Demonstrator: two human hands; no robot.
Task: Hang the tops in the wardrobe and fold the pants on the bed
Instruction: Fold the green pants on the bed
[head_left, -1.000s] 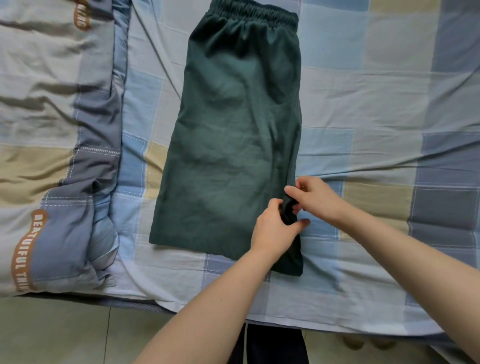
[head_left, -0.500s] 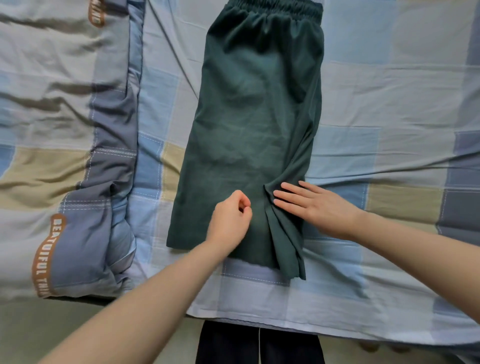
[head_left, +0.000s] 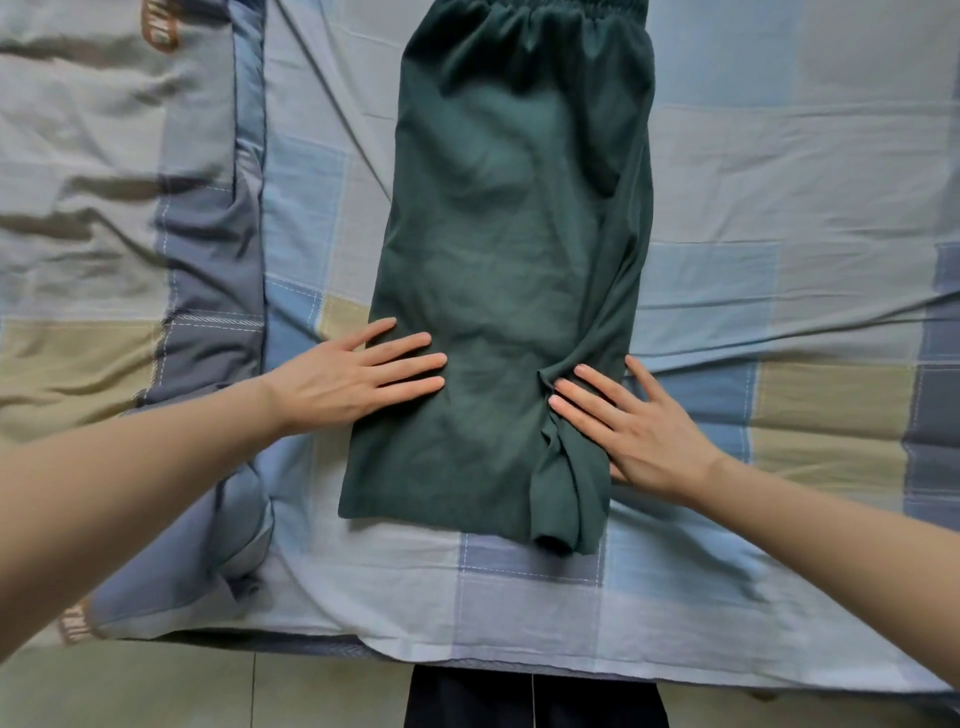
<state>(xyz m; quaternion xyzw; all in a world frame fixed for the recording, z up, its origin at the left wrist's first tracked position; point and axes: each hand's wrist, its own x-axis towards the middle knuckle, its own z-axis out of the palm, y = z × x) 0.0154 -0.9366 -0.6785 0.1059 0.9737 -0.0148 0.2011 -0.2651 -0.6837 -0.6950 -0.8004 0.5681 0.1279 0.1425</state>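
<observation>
**Green pants flat on bed, both palms down**

Pants (head_left: 509, 270): dark green, soft matte knit, folded lengthwise into one long panel. Gathered elastic waistband at the far end, hems toward the bed's near edge. Lying roughly along the middle of the bed, hems just short of the near edge. Surface mostly smooth, with shallow ripples. Right-hand side bunched: a rope-like ridge of twisted cloth runs down to the hem, where a rolled layer shows as a dark loop.

My left hand (head_left: 348, 382): fully open, flat, fingers together, fingertips on the pants' left edge, palm on the sheet. Gripping nothing.

My right hand (head_left: 628, 426): fully open, fingers spread, pressed on the bunched ridge, heel of palm off the cloth on the sheet. Gripping nothing.

Bed sheet (head_left: 779, 182): thin woven cotton, large checks in pale blue, grey, tan; long creases. Quilt (head_left: 119, 208): padded, same check, heaped along the bed's left side, brown lettering partly visible.
</observation>
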